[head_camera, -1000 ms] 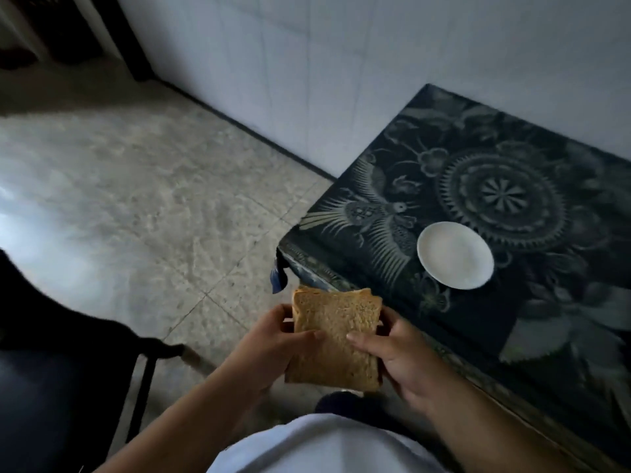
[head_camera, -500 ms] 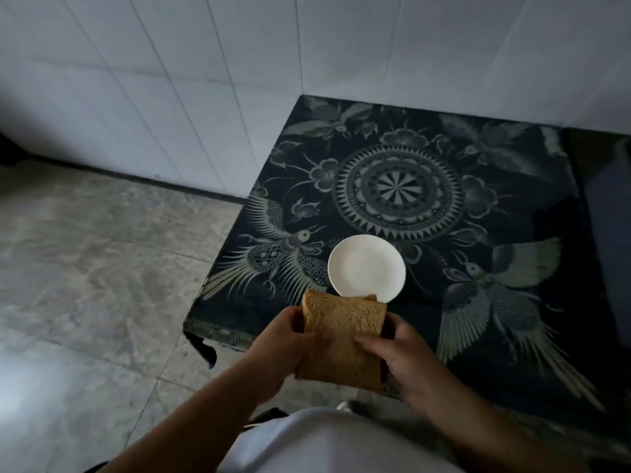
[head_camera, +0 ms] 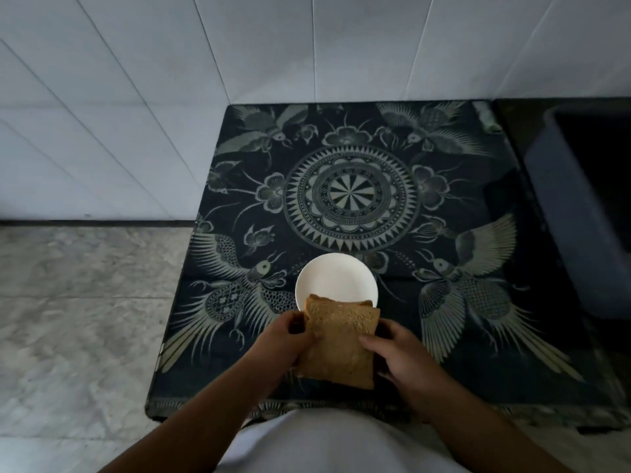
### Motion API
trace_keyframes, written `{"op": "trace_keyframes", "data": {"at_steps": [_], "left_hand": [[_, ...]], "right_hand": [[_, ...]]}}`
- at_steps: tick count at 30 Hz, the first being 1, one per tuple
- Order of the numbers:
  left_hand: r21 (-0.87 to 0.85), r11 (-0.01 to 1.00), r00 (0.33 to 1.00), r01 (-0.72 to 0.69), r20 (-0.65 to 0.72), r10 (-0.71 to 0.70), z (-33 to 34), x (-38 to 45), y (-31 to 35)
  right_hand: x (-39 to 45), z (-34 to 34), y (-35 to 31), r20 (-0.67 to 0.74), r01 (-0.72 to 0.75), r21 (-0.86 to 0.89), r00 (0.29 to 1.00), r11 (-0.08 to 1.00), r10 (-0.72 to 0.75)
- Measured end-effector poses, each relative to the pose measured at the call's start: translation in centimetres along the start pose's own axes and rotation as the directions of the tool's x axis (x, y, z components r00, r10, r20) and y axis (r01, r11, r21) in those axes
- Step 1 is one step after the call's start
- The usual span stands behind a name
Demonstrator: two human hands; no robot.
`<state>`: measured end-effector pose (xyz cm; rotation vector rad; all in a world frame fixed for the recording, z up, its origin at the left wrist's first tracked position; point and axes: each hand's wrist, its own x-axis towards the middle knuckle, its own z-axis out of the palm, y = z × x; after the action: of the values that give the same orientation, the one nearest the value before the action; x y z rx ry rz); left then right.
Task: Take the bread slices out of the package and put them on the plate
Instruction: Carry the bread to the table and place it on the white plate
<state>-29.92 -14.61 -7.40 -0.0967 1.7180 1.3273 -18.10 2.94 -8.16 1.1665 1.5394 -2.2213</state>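
A stack of brown bread slices (head_camera: pixel 341 339) is held upright between both hands above the table's near edge. My left hand (head_camera: pixel 285 336) grips its left side and my right hand (head_camera: pixel 397 353) grips its right side, thumbs on the front slice. I cannot tell whether a clear package is around the slices. A small white round plate (head_camera: pixel 336 278) lies on the table just beyond the bread, with nothing on it; the bread's top edge hides its near rim.
The table (head_camera: pixel 478 186) carries a dark cloth with bird and mandala patterns and stands against a white tiled wall. A dark grey bin (head_camera: pixel 580 206) stands at the right. Grey stone floor lies to the left.
The view has swung to face the table squarely. The plate now lies directly beyond the bread, and both hands keep the same hold on the slices.
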Motion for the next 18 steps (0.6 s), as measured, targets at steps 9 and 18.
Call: {"op": "trace_keyframes", "data": {"at_steps": [9, 18], "left_hand": [[0.145, 0.989, 0.991, -0.008, -0.127, 0.027, -0.7, 5.9, 1.2], [0.203, 0.979, 0.969, -0.025, -0.236, 0.073, -0.5, 11.5, 2.8]], "right_hand": [[6.1, 0.7, -1.4, -0.170, -0.012, -0.021, 0.985, 1.000, 0.008], [12.4, 1.0, -3.3, -0.243, 0.017, -0.083, 0.969, 0.996, -0.037]]}}
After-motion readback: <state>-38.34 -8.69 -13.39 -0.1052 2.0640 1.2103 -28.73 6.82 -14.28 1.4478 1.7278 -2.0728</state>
